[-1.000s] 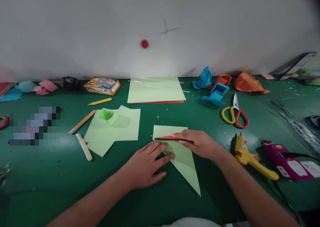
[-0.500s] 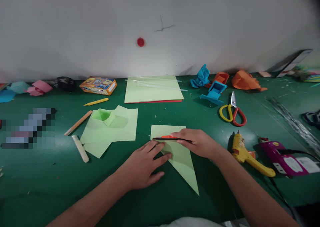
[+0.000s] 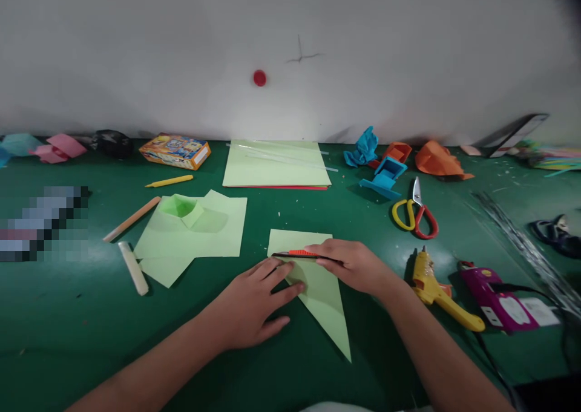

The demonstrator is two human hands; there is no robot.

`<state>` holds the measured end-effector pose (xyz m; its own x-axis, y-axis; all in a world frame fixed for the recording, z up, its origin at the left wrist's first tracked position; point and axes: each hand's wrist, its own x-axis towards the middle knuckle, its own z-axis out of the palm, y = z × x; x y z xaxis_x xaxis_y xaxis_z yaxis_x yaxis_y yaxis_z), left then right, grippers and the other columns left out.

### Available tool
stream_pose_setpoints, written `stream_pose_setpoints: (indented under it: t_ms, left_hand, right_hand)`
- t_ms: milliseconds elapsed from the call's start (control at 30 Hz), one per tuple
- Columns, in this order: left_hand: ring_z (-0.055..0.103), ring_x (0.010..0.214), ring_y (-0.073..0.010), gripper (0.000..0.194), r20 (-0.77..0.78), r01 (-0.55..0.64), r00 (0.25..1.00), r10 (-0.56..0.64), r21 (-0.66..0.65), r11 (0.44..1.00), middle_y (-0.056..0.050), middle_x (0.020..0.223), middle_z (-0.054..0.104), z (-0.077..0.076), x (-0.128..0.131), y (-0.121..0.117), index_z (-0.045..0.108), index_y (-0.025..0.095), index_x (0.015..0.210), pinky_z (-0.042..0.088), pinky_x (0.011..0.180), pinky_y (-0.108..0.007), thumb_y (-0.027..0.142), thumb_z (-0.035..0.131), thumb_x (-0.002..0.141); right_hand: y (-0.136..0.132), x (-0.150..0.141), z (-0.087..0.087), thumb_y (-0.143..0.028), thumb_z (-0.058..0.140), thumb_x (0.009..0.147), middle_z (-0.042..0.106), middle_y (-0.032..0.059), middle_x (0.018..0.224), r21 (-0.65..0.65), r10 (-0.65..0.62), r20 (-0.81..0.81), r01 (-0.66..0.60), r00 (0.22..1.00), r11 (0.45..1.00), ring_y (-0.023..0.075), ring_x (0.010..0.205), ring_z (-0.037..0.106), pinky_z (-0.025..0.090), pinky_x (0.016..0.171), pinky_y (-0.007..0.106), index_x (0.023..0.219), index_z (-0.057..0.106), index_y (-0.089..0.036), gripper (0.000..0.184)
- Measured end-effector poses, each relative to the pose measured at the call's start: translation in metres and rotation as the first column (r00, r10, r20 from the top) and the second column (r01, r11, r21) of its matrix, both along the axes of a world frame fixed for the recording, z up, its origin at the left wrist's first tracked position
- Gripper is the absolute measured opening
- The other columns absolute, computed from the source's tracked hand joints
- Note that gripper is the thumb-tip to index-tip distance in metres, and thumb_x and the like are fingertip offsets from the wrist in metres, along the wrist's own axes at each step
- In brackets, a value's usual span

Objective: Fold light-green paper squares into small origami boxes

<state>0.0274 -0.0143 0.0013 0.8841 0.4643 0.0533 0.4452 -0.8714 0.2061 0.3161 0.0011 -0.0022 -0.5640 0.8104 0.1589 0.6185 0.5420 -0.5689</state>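
Observation:
A pale green sheet of paper lies before me, with a slanting edge that runs down to a pointed corner near my body. My left hand rests on its left edge, palm down and fingers spread, partly on the table. My right hand grips a cutter knife with an orange and black body. The knife lies nearly level across the upper part of the paper, its tip pointing left, close to my left fingertips. Whether the blade is between paper layers I cannot tell.
Left are more green sheets with a folded green paper box, a white stick and a yellow pen. Right are scissors, a yellow glue gun and a purple power strip. A paper stack lies behind.
My view has turned slightly, so everything sits a little further left and mostly lower. The hands, cutter knife and paper look unchanged relative to each other.

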Motion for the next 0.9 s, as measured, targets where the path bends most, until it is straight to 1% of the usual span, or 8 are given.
stream_pose_setpoints:
  t_ms: [133, 333, 500, 733, 900]
  left_hand:
    - [0.043, 0.138, -0.0385, 0.054, 0.010, -0.005, 1.000, 0.005, -0.001, 1.000, -0.014, 0.150, 0.047, -0.0003, -0.0001, 0.0003, 0.050, 0.028, 0.148, 0.046, 0.108, -0.056, 0.042, 0.058, 0.096]
    - [0.044, 0.137, -0.0371, 0.054, 0.037, -0.003, 0.999, 0.003, 0.014, 1.000, -0.013, 0.148, 0.048, -0.0010, -0.0001, 0.0004, 0.051, 0.027, 0.146, 0.044, 0.111, -0.055, 0.042, 0.059, 0.095]
    - [0.044, 0.137, -0.0362, 0.054, 0.033, -0.001, 0.999, 0.000, 0.024, 1.000, -0.013, 0.147, 0.049, -0.0021, -0.0003, 0.0009, 0.051, 0.028, 0.146, 0.043, 0.111, -0.053, 0.043, 0.060, 0.095]
    - [0.044, 0.138, -0.0369, 0.054, 0.024, -0.002, 1.000, 0.001, 0.022, 1.000, -0.013, 0.149, 0.048, -0.0021, 0.0006, 0.0002, 0.051, 0.028, 0.146, 0.043, 0.112, -0.055, 0.043, 0.060, 0.095]
    - [0.044, 0.137, -0.0366, 0.055, 0.020, -0.006, 1.000, 0.005, 0.022, 1.000, -0.013, 0.148, 0.048, -0.0022, 0.0006, 0.0002, 0.050, 0.028, 0.147, 0.043, 0.111, -0.054, 0.043, 0.060, 0.095]
  right_hand:
    - [-0.0001, -0.0012, 0.0038, -0.035, 0.046, 0.107, 0.073, 0.0036, 0.126, -0.010, -0.009, 0.004, 0.009, 1.000, 1.000, 0.0196, 0.114, 0.068, 0.055, 0.101, 0.035, 0.142, 0.060, -0.031, 0.038]
    - [-0.0006, -0.0014, 0.0062, -0.035, 0.045, 0.107, 0.073, 0.0034, 0.125, 0.001, 0.004, 0.007, -0.004, 1.000, 1.000, 0.0187, 0.112, 0.069, 0.055, 0.099, 0.035, 0.143, 0.059, -0.032, 0.038]
    - [-0.0016, -0.0010, 0.0076, -0.033, 0.046, 0.107, 0.073, 0.0027, 0.124, -0.007, -0.002, 0.044, 0.003, 0.999, 1.000, 0.0190, 0.111, 0.069, 0.055, 0.096, 0.033, 0.142, 0.059, -0.032, 0.038]
    - [-0.0019, 0.0007, 0.0067, -0.032, 0.046, 0.107, 0.072, 0.0027, 0.128, 0.006, 0.003, 0.056, -0.003, 0.998, 1.000, 0.0192, 0.113, 0.068, 0.055, 0.098, 0.034, 0.142, 0.059, -0.032, 0.038]
    - [-0.0018, 0.0009, 0.0059, -0.032, 0.046, 0.106, 0.073, 0.0036, 0.126, 0.029, -0.004, 0.050, 0.003, 0.999, 1.000, 0.0199, 0.111, 0.069, 0.056, 0.096, 0.034, 0.142, 0.060, -0.032, 0.038]
